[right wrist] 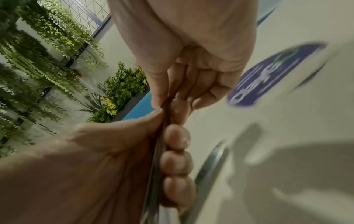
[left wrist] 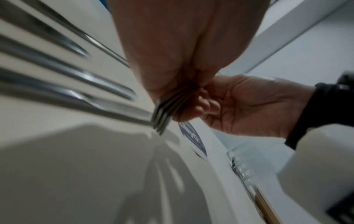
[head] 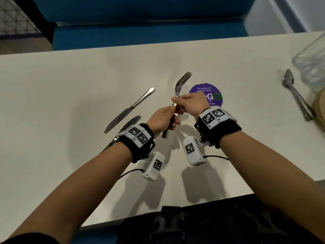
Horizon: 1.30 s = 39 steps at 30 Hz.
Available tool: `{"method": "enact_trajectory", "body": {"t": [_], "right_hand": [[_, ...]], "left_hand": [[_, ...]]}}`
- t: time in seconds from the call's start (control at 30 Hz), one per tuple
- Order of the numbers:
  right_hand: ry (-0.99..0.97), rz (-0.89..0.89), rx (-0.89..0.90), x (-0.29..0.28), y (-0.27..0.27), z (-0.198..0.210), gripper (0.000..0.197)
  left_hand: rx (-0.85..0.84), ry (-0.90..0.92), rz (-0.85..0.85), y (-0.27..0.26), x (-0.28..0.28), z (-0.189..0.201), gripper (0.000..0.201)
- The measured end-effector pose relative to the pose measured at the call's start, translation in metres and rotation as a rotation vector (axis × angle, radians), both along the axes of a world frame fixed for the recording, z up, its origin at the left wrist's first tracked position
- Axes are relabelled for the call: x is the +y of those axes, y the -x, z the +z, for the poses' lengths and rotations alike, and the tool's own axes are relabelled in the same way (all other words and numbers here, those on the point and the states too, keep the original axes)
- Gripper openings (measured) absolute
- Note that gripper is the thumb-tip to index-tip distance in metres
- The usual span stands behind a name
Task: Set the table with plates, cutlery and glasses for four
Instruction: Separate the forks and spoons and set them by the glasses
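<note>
White table (head: pixel 70 81) under me: my left hand (head: pixel 161 118) grips the stacked forks (head: pixel 181 81); my right hand (head: pixel 190 103) pinches one. I should slide it free slowly.

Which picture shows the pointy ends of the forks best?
The head view. There the forks stick up, tines clear, from the left hand and the right hand. The left wrist view shows the tines blurred. The right wrist view shows only the handles' edges between the fingers.
</note>
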State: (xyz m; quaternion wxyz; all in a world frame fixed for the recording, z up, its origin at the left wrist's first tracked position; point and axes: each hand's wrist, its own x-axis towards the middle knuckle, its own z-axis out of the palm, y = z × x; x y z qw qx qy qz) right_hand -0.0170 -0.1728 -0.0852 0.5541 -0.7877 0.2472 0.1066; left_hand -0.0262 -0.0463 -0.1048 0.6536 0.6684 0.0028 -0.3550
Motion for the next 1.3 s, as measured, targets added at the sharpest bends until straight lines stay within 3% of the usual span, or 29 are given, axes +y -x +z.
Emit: {"method": "enact_trajectory", "body": {"t": [0.13, 0.27, 0.4, 0.5, 0.67, 0.83, 1.07, 1.3], "right_hand": [[0.089, -0.063, -0.008, -0.093, 0.002, -0.005, 0.017], [0.199, -0.103, 0.02, -0.199, 0.006, -0.007, 0.017], [0.49, -0.009, 0.107, -0.29, 0.005, -0.008, 0.023], [0.673, 0.081, 0.182, -0.336, 0.002, -0.01, 0.02], [0.78, 0.104, 0.162, -0.372, 0.006, -0.028, 0.038], [0.779, 0.132, 0.225, -0.384, 0.006, -0.038, 0.016], [0.76, -0.014, 0.144, -0.41, 0.013, -0.026, 0.02], [0.881, 0.169, 0.316, -0.423, 0.008, -0.017, 0.012]], "left_hand": [[-0.007, -0.03, -0.105, 0.0, -0.093, -0.007, 0.035], [-0.143, -0.216, -0.172, 0.005, -0.195, -0.016, 0.033], [-0.057, -0.198, -0.055, 0.003, -0.275, -0.022, 0.029], [0.009, -0.179, -0.09, -0.002, -0.315, -0.024, 0.028], [-0.029, -0.27, -0.159, -0.01, -0.356, -0.026, 0.03], [-0.048, -0.332, -0.156, -0.013, -0.378, -0.029, 0.028], [0.024, -0.314, -0.138, -0.013, -0.393, -0.029, 0.028], [0.027, -0.312, -0.126, -0.013, -0.397, -0.029, 0.025]]}}
